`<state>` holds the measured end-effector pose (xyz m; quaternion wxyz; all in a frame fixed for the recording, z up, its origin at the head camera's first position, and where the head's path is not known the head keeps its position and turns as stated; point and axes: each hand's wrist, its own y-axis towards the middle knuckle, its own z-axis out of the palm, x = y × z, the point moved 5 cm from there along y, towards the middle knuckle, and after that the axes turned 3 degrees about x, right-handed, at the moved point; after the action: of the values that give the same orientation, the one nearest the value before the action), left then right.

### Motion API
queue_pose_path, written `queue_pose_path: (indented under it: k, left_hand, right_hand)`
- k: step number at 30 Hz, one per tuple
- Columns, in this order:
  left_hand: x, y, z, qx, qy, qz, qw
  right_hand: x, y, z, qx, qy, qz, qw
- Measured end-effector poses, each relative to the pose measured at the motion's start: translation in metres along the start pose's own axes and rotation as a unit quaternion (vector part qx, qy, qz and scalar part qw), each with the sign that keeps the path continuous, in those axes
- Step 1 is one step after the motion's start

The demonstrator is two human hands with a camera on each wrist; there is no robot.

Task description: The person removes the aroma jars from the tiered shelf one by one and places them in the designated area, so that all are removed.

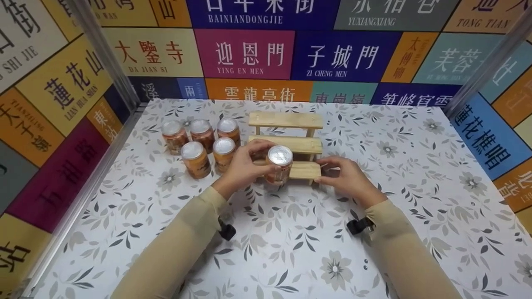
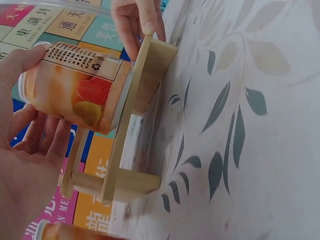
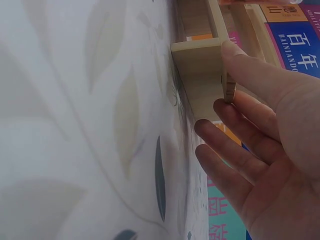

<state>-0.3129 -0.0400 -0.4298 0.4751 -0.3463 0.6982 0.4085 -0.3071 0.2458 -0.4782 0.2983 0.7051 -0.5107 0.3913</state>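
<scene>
My left hand (image 1: 245, 166) grips an orange can (image 1: 279, 166) with a silver top, fingers and thumb around its side. In the left wrist view, the can (image 2: 75, 85) shows printed text and fruit pictures. Its base is at the lowest step of a three-tier wooden stand (image 1: 305, 169); whether it touches the board or hovers just above, I cannot tell. My right hand (image 1: 345, 176) pinches the right end of that lowest step. The right wrist view shows the thumb on one side of the stand's board (image 3: 229, 90) and the index finger at the other.
Several similar cans stand left of the stand, including a front one (image 1: 195, 160) and a back one (image 1: 228, 131). A white tablecloth (image 1: 291, 249) with leaves and flowers covers the table. Colourful panels (image 1: 245, 54) with lettering rise behind and at both sides.
</scene>
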Motion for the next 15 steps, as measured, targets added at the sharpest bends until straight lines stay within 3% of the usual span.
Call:
queue_pose_path:
  k: [15]
  left_hand:
    - [0.003,-0.036,-0.044,-0.044,0.016,-0.012,0.9988]
  right_hand:
    - [0.004,-0.001,-0.001,-0.004,-0.005,0.002,1.0]
